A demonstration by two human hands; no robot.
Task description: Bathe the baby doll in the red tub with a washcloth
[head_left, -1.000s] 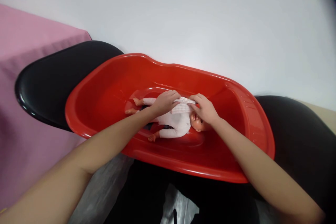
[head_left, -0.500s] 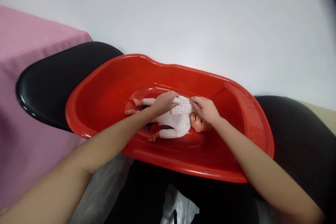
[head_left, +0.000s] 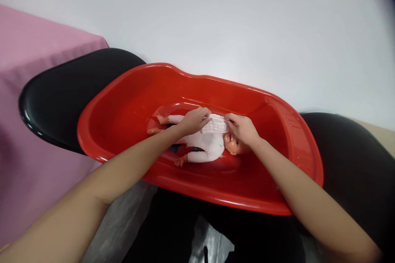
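A baby doll [head_left: 206,148] in a white long-sleeved top lies on its back in a red baby bath [head_left: 129,86], head to the right and bare feet to the left. Over its chest, a small pale checked cloth [head_left: 215,125] is stretched between my hands. My left hand [head_left: 197,119] pinches the cloth's left end. The opposite end is between the thumb and fingers of my right hand [head_left: 242,126], just above the doll's head. Part of the doll's face is hidden behind my right hand, and my left forearm covers part of its legs.
Black rounded seats [head_left: 74,94] stand under both ends of the bath. A pink-covered table [head_left: 46,37] is at the left, and a white wall [head_left: 231,20] rises behind. My dark-clothed legs [head_left: 173,226] are close to the bath's near rim.
Both hands keep their hold on the cloth with hardly any movement. Its upper edge looks slightly more bunched between the fingers.
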